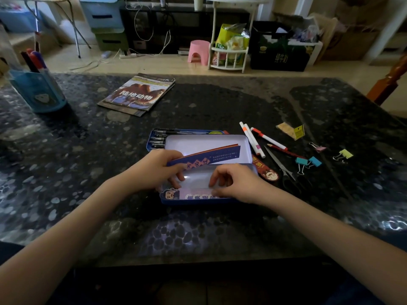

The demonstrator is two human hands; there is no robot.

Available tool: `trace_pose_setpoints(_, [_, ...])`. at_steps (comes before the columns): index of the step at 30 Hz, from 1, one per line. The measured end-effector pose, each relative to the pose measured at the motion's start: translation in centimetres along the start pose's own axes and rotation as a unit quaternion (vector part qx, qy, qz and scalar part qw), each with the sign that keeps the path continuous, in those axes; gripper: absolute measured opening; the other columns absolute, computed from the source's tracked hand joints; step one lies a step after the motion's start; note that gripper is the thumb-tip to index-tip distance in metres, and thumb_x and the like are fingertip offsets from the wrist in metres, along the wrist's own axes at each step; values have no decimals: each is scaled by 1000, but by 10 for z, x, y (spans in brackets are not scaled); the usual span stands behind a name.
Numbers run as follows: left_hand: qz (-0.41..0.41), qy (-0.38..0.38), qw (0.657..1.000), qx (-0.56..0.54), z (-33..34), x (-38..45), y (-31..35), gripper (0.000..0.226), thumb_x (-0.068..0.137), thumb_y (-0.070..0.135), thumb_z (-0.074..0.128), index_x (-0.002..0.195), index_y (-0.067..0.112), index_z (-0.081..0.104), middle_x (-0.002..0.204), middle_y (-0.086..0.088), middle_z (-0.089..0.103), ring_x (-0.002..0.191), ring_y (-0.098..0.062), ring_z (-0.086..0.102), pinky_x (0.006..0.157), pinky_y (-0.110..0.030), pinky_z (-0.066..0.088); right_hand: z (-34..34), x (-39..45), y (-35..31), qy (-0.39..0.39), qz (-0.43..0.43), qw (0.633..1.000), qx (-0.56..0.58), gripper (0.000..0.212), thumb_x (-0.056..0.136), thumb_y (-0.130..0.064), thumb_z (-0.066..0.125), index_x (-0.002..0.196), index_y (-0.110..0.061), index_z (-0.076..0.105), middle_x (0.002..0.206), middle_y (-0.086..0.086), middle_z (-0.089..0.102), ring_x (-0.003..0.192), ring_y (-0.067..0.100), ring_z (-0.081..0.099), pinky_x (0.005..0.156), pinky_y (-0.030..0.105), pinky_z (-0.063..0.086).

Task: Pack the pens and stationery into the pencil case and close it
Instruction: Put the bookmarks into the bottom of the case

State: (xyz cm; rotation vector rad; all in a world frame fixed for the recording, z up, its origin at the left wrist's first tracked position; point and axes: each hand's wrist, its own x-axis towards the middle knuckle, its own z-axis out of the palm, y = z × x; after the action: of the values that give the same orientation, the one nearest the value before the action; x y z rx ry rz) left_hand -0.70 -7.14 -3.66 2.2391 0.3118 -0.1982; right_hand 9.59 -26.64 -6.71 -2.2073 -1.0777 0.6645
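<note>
While the left hand (157,170) pinches the blue bookmark (211,154) over the open pencil case (207,148) mid-desk (198,234), right hand (233,183) fingers curl on the case's near tray; lay it flat, then fetch the pens (253,139) lying right.

You're looking at a dim scene: daylight is coming from the upper part of the frame, washing the floor (154,62) pale while the table (220,102) is staying dark with soft glare patches. Edges are bending outward, and the blue pen holder (39,93) at the left is blurring.
</note>
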Motion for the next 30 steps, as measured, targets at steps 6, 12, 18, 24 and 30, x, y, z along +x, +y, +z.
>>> trace_pose_setpoints(6, [4, 9, 1000, 17, -1, 2, -3, 10, 96, 23, 49, 92, 20, 58, 84, -2, 71, 70, -12, 72, 44, -22, 49, -8, -4, -1, -35, -13, 999, -23, 24, 81, -21, 73, 101, -33, 66, 98, -2, 57, 88, 10, 55, 73, 22, 46])
trace_pose_setpoints(12, [25, 8, 999, 24, 0, 4, -4, 10, 95, 21, 50, 89, 24, 58, 82, -1, 72, 69, -13, 71, 60, -26, 54, 2, -2, -5, -46, -65, 996, -31, 21, 91, -28, 61, 109, -31, 70, 97, -6, 55, 91, 5, 54, 79, 18, 47])
trace_pose_setpoints(18, [36, 54, 998, 4, -3, 4, -6, 11, 93, 21, 54, 85, 22, 61, 78, 0, 73, 65, -13, 70, 64, -26, 55, -2, -6, -6, 181, -99, 978, 31, 17, 88, -21, 65, 104, -27, 61, 92, -7, 57, 80, 6, 53, 67, 15, 45])
trace_pose_setpoints(24, [4, 38, 993, -107, -4, 3, 0, 6, 91, 19, 57, 88, 16, 61, 81, -4, 75, 73, -13, 72, 45, -16, 47, -17, 0, 4, 344, 5, 937, 55, 48, 79, -29, 75, 107, -28, 37, 111, -3, 45, 94, 8, 49, 71, 9, 42])
trace_pose_setpoints(30, [-8, 52, 982, -181, -5, 5, -2, 4, 87, 15, 63, 90, 15, 62, 70, 6, 74, 65, -9, 71, 50, -20, 55, -23, 5, 12, 292, 58, 947, 123, 19, 83, -26, 71, 93, -21, 55, 96, -5, 64, 88, 7, 58, 70, 19, 44])
